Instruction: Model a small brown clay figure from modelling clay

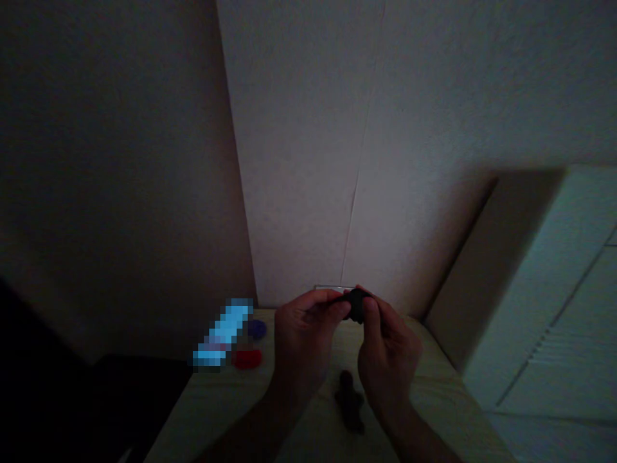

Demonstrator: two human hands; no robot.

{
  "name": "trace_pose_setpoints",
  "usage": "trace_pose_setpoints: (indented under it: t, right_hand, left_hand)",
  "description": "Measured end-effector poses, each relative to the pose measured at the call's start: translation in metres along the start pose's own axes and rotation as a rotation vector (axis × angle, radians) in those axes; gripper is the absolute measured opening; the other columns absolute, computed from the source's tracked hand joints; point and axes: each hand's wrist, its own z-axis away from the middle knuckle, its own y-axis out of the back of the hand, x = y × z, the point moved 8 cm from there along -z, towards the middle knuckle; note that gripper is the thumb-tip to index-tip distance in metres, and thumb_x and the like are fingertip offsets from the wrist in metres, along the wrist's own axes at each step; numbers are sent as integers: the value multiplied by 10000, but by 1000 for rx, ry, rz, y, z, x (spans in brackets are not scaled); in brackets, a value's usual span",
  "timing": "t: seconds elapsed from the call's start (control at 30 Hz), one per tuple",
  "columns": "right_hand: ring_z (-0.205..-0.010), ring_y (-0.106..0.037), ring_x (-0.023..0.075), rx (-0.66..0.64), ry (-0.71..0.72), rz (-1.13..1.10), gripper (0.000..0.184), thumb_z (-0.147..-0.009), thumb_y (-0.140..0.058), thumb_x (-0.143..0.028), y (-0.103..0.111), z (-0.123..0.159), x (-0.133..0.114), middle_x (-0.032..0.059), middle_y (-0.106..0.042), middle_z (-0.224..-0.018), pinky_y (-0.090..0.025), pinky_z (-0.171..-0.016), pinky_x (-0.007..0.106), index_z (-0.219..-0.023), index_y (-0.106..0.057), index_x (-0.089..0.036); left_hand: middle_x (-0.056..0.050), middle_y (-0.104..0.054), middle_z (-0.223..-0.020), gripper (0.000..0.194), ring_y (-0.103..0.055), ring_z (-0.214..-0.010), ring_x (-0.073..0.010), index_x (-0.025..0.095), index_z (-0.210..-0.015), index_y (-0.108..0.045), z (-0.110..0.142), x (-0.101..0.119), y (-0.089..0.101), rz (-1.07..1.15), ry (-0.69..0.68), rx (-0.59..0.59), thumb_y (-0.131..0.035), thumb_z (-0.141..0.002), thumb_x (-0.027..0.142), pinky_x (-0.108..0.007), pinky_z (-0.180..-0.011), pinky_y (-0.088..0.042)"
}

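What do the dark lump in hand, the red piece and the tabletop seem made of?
Dark lump: perhaps modelling clay, matte with uneven edges. Red piece: evenly coloured, clay or plastic; too dim to tell. Tabletop: dull-finished wood or wood-look laminate, by its streaky grain.

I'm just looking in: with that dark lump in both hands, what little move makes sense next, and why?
Perhaps a gentle press with the right hand while the left hand steadies the dark lump: both hands pinch it, the right thumb rests against it, and its outline looks bumpy, though the light is dim.
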Motion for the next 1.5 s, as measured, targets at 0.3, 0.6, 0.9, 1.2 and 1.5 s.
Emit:
trace_pose_setpoints:
  t: [0.3, 0.6, 0.9, 1.2, 1.5]
  right_hand:
    - [-980, -815, 214, -359, 147, -90, 394, -1015, -626, -455, -18, 12, -9, 76, -830, -1140, -652, -840, 290, -1320, -684, -212]
    - [-783, -771, 157, -630, 92, -145, 204, -1020, -627, -357, -32, 12, -14, 26, -799, -893, -606, -703, 217, -1153, -704, -223]
    - [-738, -768, 176, -622, 211, 87, 195, -1038, -549, -263, -23, -4, -15, 72, -806, -940, -583, -668, 254, -1162, -668, -172]
    - [-966, -720, 231, -626, 326, 186, 290, -1071, -518, -314, -21, -6, -24, 107, -740, -1018, -593, -855, 354, -1177, -746, -169]
    - [-889, -780, 200, -545, 32, -94, 164, -935, -760, -271, -14, -12, -11, 28, -815, -971, -654, -827, 329, -1097, -766, -244]
  left_hand:
    - [27, -831, -739, 190, -797, -711, -133, 265, -755, -855, -5, 14, 19, -164, -51, 0, -827, -740, 78, -142, -671, -620]
    - [-8, -837, -768, 139, -798, -728, -161, 265, -788, -870, 2, 18, 22, -234, 24, -148, -819, -779, 136, -179, -680, -628]
    - [-28, -821, -965, 345, -758, -779, -137, 219, -1020, -767, -8, -2, 27, -209, 254, -173, -924, -713, 220, -208, -674, -628]
    - [-41, -805, -1048, 162, -768, -1017, -182, 205, -950, -845, -6, 5, 19, -189, 63, -241, -853, -799, 150, -249, -868, -653]
    - [-60, -782, -1142, 309, -760, -1070, -214, 207, -1080, -820, 1, 9, 15, -215, 7, -242, -892, -779, 209, -332, -983, -638]
